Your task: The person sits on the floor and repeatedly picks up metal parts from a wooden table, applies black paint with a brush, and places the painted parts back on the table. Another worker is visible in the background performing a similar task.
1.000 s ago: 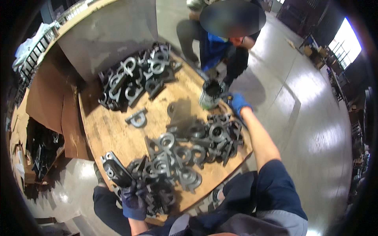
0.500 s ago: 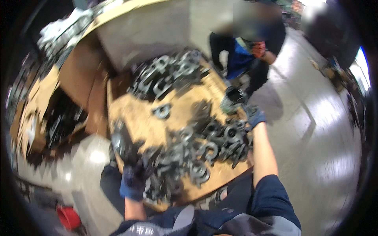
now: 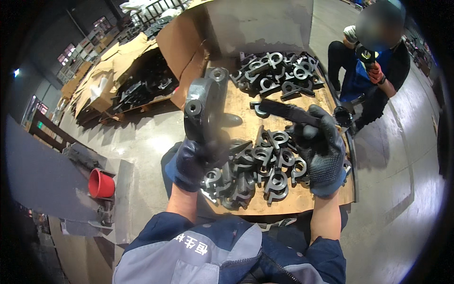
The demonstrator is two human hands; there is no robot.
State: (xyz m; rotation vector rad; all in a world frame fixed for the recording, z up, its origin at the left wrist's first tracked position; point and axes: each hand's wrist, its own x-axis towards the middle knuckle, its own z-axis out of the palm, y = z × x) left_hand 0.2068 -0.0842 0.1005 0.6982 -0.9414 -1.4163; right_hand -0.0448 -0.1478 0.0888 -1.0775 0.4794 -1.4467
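Observation:
My left hand (image 3: pixel 191 163), in a dark blue coated glove, is closed round a grey cast metal bracket (image 3: pixel 208 97) with bolt holes, holding it raised above the board. My right hand (image 3: pixel 324 154), gloved alike, grips a flat black brush (image 3: pixel 283 111) whose tip points left toward the bracket without touching it. Below both hands, several ring-shaped metal brackets (image 3: pixel 279 180) lie heaped on the wooden board (image 3: pixel 312 206). By the board's right edge is a cup (image 3: pixel 343 116) that looks black inside.
Another pile of brackets (image 3: pixel 269 71) lies at the board's far end, before a grey panel (image 3: pixel 260 28). A co-worker (image 3: pixel 350 71) crouches at the right, holding a ring-shaped part (image 3: pixel 365 53). Cardboard (image 3: pixel 182 47) stands at the far left, and a red bucket (image 3: pixel 101 183) stands left.
My left hand has raised the bracket. My right hand has come from the cup at the board's right edge toward the middle, with the brush. The view has shifted.

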